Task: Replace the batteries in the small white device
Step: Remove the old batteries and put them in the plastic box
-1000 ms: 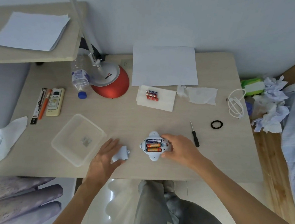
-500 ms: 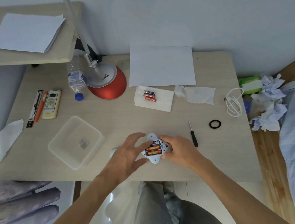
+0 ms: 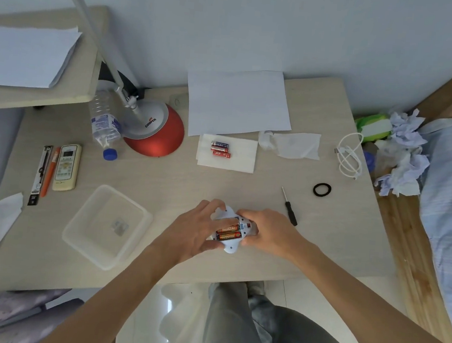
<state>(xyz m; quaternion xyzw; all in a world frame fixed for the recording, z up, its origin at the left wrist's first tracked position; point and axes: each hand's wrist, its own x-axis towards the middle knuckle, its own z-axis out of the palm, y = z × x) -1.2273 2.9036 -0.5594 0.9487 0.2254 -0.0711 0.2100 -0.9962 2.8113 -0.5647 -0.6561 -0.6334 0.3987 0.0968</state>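
Observation:
The small white device (image 3: 229, 247) lies back-up on the table (image 3: 245, 189) near the front edge, its battery bay uncovered. Two orange batteries (image 3: 229, 233) sit in the bay. My right hand (image 3: 268, 232) grips the device's right side. My left hand (image 3: 192, 231) curls round its left side, with fingers over the upper left part of the bay and the thumb below. Three spare batteries (image 3: 220, 149) lie on a white napkin (image 3: 242, 156) further back. The battery cover is hidden from view.
A small black screwdriver (image 3: 288, 207) lies just right of my right hand, with a black ring (image 3: 322, 190) beyond it. A clear plastic box (image 3: 106, 225) sits to the left. A red lamp base (image 3: 155, 135), water bottle (image 3: 104, 125), remote (image 3: 66, 167), paper (image 3: 237, 102) and white cable (image 3: 350, 155) stand further back.
My left hand left the white cover on the table and moved right onto the device's left side. My right hand kept its grip on the device.

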